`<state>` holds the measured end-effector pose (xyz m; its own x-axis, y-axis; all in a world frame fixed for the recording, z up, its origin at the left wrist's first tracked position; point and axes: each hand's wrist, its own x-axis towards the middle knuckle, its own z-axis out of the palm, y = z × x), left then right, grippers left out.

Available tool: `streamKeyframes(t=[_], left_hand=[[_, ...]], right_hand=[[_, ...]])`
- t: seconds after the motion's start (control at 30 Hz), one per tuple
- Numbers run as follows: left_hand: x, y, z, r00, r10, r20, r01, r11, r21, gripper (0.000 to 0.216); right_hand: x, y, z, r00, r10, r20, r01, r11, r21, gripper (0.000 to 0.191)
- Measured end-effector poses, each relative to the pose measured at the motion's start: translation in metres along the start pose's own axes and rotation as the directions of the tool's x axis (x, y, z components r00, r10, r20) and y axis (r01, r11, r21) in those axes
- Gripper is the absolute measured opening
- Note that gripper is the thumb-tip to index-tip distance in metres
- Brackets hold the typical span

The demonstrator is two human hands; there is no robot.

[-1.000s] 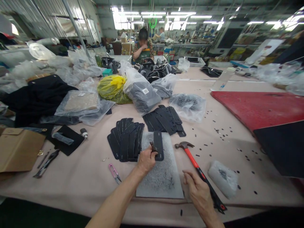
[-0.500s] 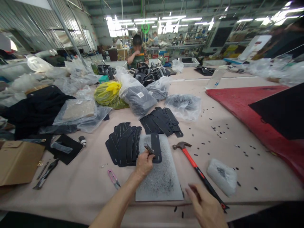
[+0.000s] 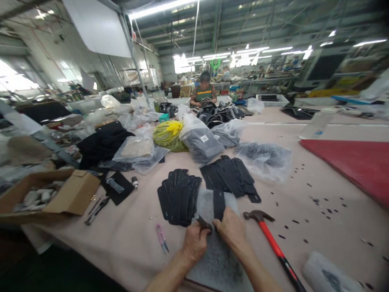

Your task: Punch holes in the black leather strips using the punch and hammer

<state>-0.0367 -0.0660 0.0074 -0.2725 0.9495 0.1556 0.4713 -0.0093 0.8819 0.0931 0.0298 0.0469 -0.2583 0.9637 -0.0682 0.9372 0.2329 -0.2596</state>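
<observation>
My left hand is closed around a small dark metal punch tool over a grey cutting pad. My right hand rests on the lower end of a black leather strip that lies on the pad, fingers curled against it. The two hands touch each other at the tool. A hammer with a red and black handle lies just right of my right hand, untouched.
A fanned stack of black strips lies left of the pad, another pile behind it. Pink snips, an open cardboard box, plastic bags and a red board surround them. Another person works at the far end.
My right hand left the hammer's handle end and came up to the black strip beside my left hand. The camera tilted up and swung left.
</observation>
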Motion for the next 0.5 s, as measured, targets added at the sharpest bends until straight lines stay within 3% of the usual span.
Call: streamKeyframes(t=[0.27,0.4,0.5], left_hand=[[-0.001,0.001,-0.002,0.999,0.003,0.051,-0.004,1.0,0.02,0.018],[-0.002,0.001,-0.003,0.998,0.013,0.058,-0.014,1.0,0.012,0.017],[-0.002,-0.001,-0.002,0.998,0.018,0.065,-0.019,1.0,0.018,0.015]], right_hand=[[0.015,0.03,-0.001,0.993,-0.001,0.116,0.004,1.0,-0.023,0.038],[0.022,0.051,-0.001,0.978,-0.024,0.208,-0.017,0.981,0.191,0.016],[0.032,0.056,-0.012,0.972,-0.144,0.187,0.063,0.921,0.384,0.024]])
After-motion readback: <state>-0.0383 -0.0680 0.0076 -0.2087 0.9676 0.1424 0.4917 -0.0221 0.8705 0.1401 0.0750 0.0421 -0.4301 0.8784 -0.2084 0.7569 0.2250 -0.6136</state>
